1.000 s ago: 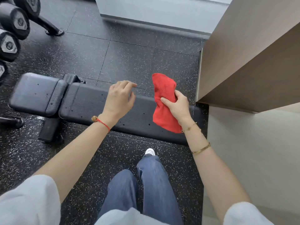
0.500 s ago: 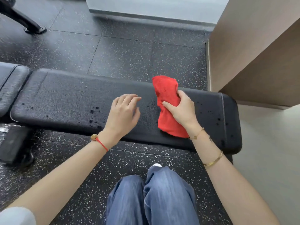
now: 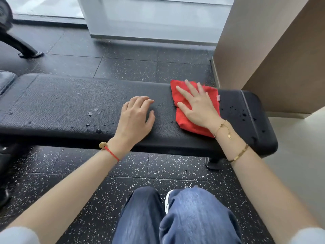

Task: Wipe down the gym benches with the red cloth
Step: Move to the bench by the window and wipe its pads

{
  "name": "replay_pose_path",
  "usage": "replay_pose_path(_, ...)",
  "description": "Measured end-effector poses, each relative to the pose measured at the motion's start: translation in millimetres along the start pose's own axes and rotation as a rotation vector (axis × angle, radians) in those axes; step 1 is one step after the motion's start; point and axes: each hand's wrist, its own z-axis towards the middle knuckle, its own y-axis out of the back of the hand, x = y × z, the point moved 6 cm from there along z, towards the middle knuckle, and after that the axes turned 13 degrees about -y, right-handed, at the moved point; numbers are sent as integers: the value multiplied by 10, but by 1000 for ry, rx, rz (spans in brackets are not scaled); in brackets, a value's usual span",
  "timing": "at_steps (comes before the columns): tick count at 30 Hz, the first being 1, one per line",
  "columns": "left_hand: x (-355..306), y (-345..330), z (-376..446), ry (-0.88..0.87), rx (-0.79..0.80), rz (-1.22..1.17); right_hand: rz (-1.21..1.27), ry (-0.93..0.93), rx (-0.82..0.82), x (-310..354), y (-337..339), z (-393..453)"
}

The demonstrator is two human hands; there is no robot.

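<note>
A black padded gym bench [image 3: 61, 103] runs left to right across the head view, with droplets and small wet spots on its pad. The red cloth [image 3: 182, 120] lies flat on the right part of the pad. My right hand [image 3: 197, 104] presses down on the cloth with fingers spread. My left hand [image 3: 135, 118] rests palm down on the bare pad just left of the cloth, fingers loosely apart, holding nothing.
A tan wooden cabinet [image 3: 274, 55] stands close behind the bench's right end. A second black pad [image 3: 5, 80] adjoins at the left edge. A black equipment leg [image 3: 26, 50] stands on the speckled rubber floor at back left. My knees in blue jeans [image 3: 175, 217] are below.
My right hand has lowered the bunched cloth onto the pad and flattened over it, further right. My left hand has settled onto the pad. The view has come closer to the bench.
</note>
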Motion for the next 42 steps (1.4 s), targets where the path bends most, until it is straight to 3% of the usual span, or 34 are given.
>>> replay_pose_path(2,-7,-34,-28,0,11,-1,-20,-38,60,43,-140,-18)
replay_pose_path(8,20,-108,-71,-10,-8,0,-5,69,-55,3,-259,-436)
replay_pose_path(14,5,-134,-114,-8,-43,4,24,-92,-36,-102,-202,-139)
replay_pose_path(19,1,-135,-123,-11,-51,9,-2,82,-29,528,-386,-311)
replay_pose_path(22,10,-137,-139,-13,-52,-4,35,131,-32,380,-364,-525)
replay_pose_path(26,4,-138,-152,-19,-47,-14,47,-82,-52,-237,-219,-392)
replay_pose_path(29,6,-135,-157,-21,-49,-11,19,-208,-55,-227,-173,-150)
replay_pose_path(33,-3,-138,-145,-15,-47,-8,46,-32,-29,253,-307,-268)
replay_pose_path(37,9,-130,-148,-25,-44,-14,74,77,-49,140,-323,-702)
replay_pose_path(42,-4,-129,-156,-35,-41,-9,73,-195,-69,-557,-148,-458)
